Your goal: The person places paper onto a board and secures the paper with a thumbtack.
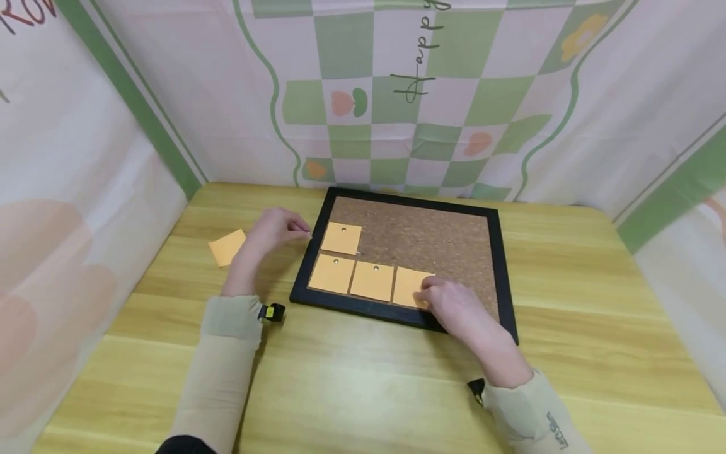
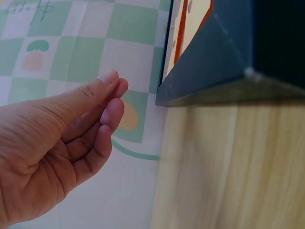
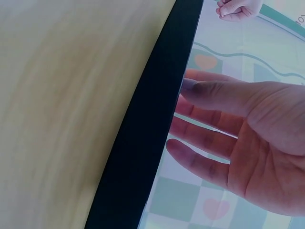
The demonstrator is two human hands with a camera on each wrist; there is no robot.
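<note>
While the table is carrying everything, the corkboard is lying flat at its middle, black frame all round. Four orange notes are sitting on the cork toward 8 o'clock: one in an upper row, three in a lower row, edge to edge. Pins are showing on the upper one and on the two lower ones at 9 o'clock; whether the fourth note has one I cannot tell. A spare note is lying on the bare wood at 9 o'clock of the board, well apart from it.

The right hand is resting on the board's lower edge, its fingertips pressing the fourth note flat; in the right wrist view the fingers are lying straight and slightly spread, gripping nothing. The left hand is hovering just beside the frame at 9 o'clock, between the spare note and the board, with thumb and fingertips drawn together in a narrow pinch; anything held there is too small to make out.

The notes are looking thin, light and limp, likely to slide or curl, so flat fingertip pressure near a corner should be suiting them better than a squeeze.
</note>
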